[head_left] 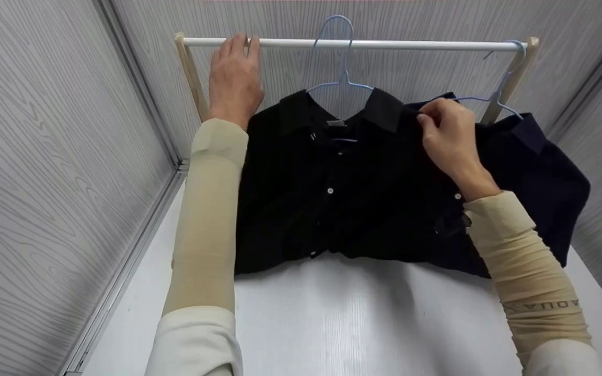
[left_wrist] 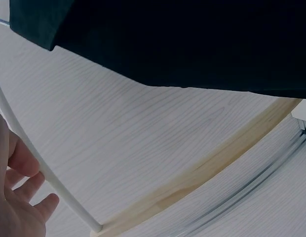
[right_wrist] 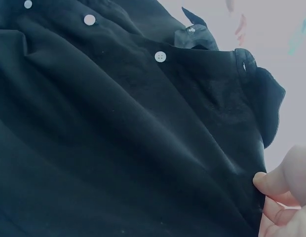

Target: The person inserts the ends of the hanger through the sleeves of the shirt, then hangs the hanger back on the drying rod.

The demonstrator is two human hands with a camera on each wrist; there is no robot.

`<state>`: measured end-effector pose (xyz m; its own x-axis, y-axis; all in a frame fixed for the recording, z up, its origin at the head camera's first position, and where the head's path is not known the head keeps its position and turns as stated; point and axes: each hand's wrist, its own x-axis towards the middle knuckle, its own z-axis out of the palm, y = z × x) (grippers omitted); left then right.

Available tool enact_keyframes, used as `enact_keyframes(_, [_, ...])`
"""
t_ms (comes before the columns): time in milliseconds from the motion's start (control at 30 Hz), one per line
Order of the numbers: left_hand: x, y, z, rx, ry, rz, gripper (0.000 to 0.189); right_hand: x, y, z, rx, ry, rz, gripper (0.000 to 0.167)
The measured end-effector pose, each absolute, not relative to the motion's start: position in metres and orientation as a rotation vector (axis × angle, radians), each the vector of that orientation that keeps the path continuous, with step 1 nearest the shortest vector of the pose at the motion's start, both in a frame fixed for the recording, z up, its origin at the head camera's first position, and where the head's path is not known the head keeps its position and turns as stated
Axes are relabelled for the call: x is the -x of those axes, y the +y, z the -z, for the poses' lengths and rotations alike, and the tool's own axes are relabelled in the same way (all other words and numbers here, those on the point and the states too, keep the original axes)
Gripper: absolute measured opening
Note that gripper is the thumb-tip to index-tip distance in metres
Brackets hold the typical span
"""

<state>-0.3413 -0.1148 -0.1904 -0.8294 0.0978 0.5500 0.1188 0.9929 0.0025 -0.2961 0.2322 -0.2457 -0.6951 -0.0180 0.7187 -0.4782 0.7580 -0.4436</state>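
A black button-up shirt (head_left: pixel 285 203) hangs by its blue wire hanger (head_left: pixel 344 78) from the white rod (head_left: pixel 411 46). My right hand (head_left: pixel 450 133) pinches the shirt's shoulder between thumb and fingers, and in the right wrist view this hand (right_wrist: pixel 286 197) grips the edge of the dark cloth (right_wrist: pixel 118 143). At the left end of the rod, my left hand (head_left: pixel 235 81) lies with its fingers against the bar. The left wrist view has these loosely extended fingers (left_wrist: pixel 32 190) beside the rod (left_wrist: pixel 69 200), with no cloth in them.
A second dark navy shirt (head_left: pixel 552 183) hangs at the right on another blue hanger (head_left: pixel 499 96), partly behind the black one. Wooden posts (head_left: pixel 191 78) carry the rod. Below is a white surface (head_left: pixel 327 318), with grey wood-patterned walls (head_left: pixel 55 156) around.
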Motion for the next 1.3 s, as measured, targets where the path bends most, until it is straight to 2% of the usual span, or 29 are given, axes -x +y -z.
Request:
enact_keyframes(267, [0.342, -0.114, 0.190, 0.167, -2.558, 0.080, 0.055, 0.304, 0.229, 0.235, -0.357, -2.243, -0.789, 0.014])
enact_keyframes(833, [0.345, -0.107, 0.191, 0.181, -2.554, 0.101, 0.055, 0.310, 0.220, 0.235, -0.359, -2.285, -0.784, 0.015])
enact_keyframes(1300, [0.346, -0.106, 0.194, 0.167, -2.564, 0.099, 0.057, 0.317, 0.220, 0.266, -0.423, -2.333, -0.792, 0.011])
